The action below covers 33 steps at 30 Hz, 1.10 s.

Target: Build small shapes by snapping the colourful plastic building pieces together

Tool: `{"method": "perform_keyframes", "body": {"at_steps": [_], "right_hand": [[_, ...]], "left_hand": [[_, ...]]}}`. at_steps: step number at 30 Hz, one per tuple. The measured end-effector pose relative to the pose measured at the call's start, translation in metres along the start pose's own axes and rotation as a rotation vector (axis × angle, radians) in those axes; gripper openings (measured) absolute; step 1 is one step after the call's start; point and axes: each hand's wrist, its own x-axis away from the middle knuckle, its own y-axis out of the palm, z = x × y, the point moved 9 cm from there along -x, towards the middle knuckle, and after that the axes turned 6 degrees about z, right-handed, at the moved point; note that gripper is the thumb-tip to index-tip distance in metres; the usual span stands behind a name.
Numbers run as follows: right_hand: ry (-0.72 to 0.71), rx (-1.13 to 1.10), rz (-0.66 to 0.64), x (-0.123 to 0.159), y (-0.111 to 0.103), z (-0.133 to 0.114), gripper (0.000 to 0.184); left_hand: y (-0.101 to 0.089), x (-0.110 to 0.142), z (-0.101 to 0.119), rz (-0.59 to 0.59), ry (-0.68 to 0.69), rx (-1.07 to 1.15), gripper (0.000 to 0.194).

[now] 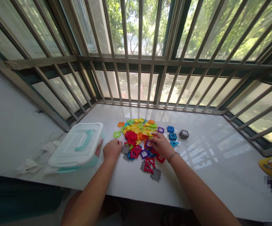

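Head view. The pile of multicoloured interlocking plastic tiles, square with notched edges, lies on the glossy white stone window sill, at about the middle of the sill and ahead of the person.

The left hand rests at the pile's left edge. Its fingers are curled and drawn narrowly together, just beside a grey notched plastic tile; whether they hold anything cannot be determined. The right hand lies over the pile's right part. Its fingers are extended and moderately spread, with the tips on the tiles, and no tile is visibly gripped. A metal chain bracelet encircles the right wrist.

Two blue square plastic tiles and a stacked grey tile block lie apart to the right of the pile. A red tile and a dark grey tile lie nearer the person. A translucent plastic storage box with a teal handle stands left of the pile, near a crumpled white cloth.
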Motion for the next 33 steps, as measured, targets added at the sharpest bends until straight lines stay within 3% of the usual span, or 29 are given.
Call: {"method": "perform_keyframes", "body": {"at_steps": [4,11,19,26,33], "right_hand": [[-0.087,0.091,-0.096,0.033,-0.006,-0.026,0.017],[-0.019,0.252,-0.210,0.060,0.007,-0.028,0.009],[-0.057,0.286,-0.124,0.061,0.019,-0.050,0.007],[-0.074,0.133,0.014,0.078,-0.002,-0.065,0.012],[0.202,0.116,0.043,0.113,-0.023,-0.049,0.009]], "left_hand": [[0.001,0.000,0.000,0.003,0.007,-0.003,0.050],[0.000,0.000,0.000,-0.004,0.011,-0.002,0.051],[-0.005,0.001,0.003,-0.029,0.010,-0.021,0.052],[-0.004,0.001,0.003,-0.025,0.014,-0.027,0.053],[-0.002,0.001,0.001,-0.018,0.015,-0.019,0.053]]}}
